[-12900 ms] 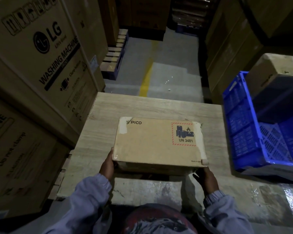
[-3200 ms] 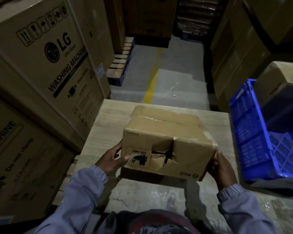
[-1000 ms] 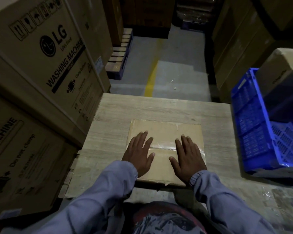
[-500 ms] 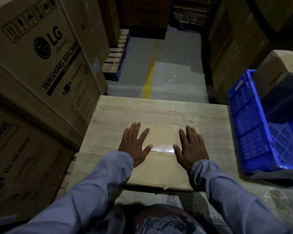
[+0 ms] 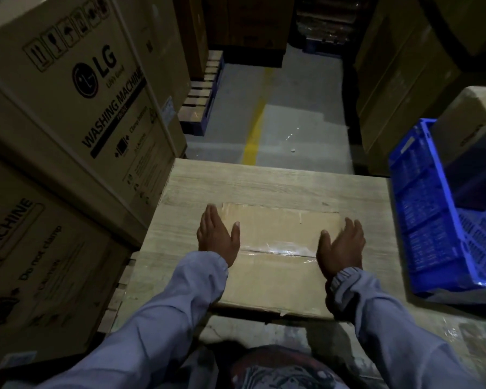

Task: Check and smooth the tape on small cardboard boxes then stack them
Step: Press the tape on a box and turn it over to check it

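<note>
Fingers (image 5: 211, 217) straight and flat on both sides, thumbs splayed inward, nothing gripped. The left hand (image 5: 218, 237) presses on the left edge of the cardboard box (image 5: 278, 282), and the right hand (image 5: 341, 247) presses on its right edge, that one a little blurred. Pale blue sleeves (image 5: 166, 318) run up from the bottom of the view to both wrists.

The box lies flat, its near edge at the worn, scuffed near part of the tabletop (image 5: 250, 183). Across the middle of the box runs a shiny strip of clear tape (image 5: 275, 248) over the flap seam, and the heel of each hand sits on one end of it. More tape shows along the box's far edge, glinting dully.

Beyond the box comes bare pale woodgrain. To the right of the box, just off the tabletop's side, stands a blue plastic crate (image 5: 432, 220) with latticed walls. A brown carton (image 5: 474, 116) rises past the crate's far rim, but I cannot tell whether it sits inside or behind. To the left of the box, hard against the tabletop, is a tall LG washing machine carton (image 5: 76, 102) stacked on a second carton (image 5: 26, 262) printed "Do not clamp".

Farther off, past the box, the grey floor (image 5: 300, 108) opens into an aisle with a yellow line (image 5: 256, 130) down it. A pallet (image 5: 202, 91) lies on the left and dark stacked cartons close the far end.
</note>
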`<state>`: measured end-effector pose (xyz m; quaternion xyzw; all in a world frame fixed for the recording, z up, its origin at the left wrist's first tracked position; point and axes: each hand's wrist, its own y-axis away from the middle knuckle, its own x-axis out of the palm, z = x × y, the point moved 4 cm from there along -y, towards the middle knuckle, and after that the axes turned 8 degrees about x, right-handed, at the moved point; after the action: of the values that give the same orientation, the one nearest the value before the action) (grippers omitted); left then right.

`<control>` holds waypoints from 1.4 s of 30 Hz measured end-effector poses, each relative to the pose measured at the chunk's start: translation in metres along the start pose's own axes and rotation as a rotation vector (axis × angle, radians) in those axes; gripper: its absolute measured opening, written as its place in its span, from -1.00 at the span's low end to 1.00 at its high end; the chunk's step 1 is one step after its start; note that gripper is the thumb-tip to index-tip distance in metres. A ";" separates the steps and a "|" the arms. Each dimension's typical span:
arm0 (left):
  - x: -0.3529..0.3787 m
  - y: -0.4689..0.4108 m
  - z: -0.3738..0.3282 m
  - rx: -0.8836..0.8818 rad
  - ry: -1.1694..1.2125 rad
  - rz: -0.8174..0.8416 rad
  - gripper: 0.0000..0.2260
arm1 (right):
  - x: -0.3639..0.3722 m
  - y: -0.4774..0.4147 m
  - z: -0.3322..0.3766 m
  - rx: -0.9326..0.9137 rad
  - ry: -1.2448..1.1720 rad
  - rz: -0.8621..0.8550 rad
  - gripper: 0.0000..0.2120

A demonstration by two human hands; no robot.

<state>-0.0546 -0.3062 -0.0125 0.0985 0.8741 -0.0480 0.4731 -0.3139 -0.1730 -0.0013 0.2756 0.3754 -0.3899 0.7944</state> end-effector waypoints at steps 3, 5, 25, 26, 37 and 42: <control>0.001 0.006 0.013 -0.154 0.132 0.096 -0.37 | 0.002 0.002 -0.020 0.244 -0.154 0.140 -0.35; 0.000 0.014 0.018 -0.226 0.196 0.180 -0.41 | 0.003 0.008 -0.033 0.327 -0.148 0.242 -0.29; -0.072 0.017 -0.007 -0.392 0.818 -0.038 -0.30 | -0.076 0.035 0.002 0.316 -0.619 0.269 -0.64; -0.066 0.017 0.001 -0.425 0.867 -0.050 -0.28 | -0.079 0.039 0.002 0.305 -0.597 0.292 -0.55; -0.077 0.052 -0.010 -0.371 0.707 0.138 -0.43 | -0.094 0.065 -0.023 0.146 -0.414 0.343 -0.74; -0.071 0.067 -0.004 -0.291 0.358 0.185 -0.60 | -0.092 0.072 -0.038 0.181 -0.354 0.358 -0.94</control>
<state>-0.0049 -0.2491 0.0498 0.1158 0.9290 0.1402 0.3224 -0.3069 -0.0679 0.0624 0.3351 0.1394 -0.3173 0.8761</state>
